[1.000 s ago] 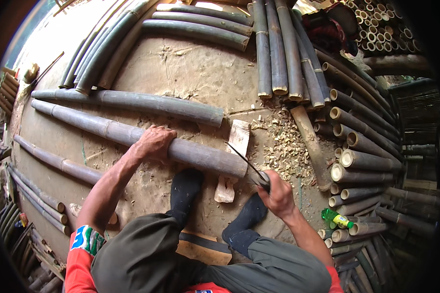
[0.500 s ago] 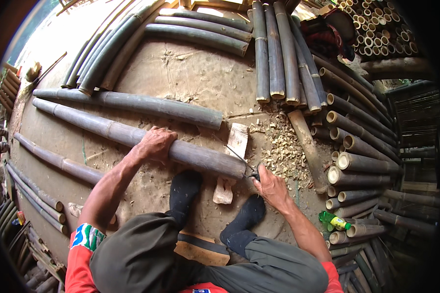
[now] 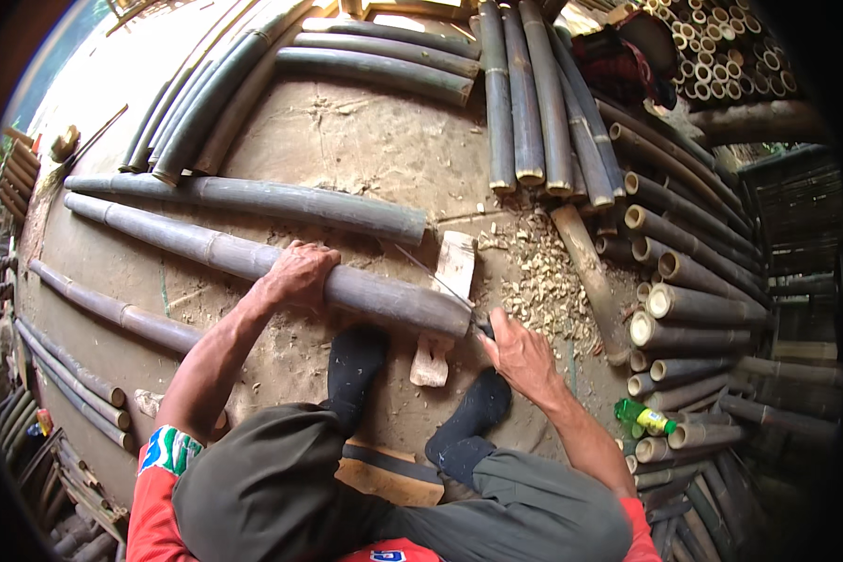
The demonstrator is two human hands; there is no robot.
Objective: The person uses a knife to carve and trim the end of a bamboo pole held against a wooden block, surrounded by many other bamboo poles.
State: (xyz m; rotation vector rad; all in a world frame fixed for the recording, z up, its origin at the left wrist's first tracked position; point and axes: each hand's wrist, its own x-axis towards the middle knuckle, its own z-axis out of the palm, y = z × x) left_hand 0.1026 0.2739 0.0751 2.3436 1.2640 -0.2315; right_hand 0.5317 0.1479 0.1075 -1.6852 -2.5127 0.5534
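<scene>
Dusty floor (image 3: 365, 145) beneath smooth bamboo tube (image 3: 393, 297)

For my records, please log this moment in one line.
left hand: gripping bamboo pole | right hand: holding long knife by pole's end | wooden block: beneath pole

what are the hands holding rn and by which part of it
The left hand clasps a bamboo pole from above, partway along its length; the right hand grips a thin-bladed tool by its dark handle.
</scene>
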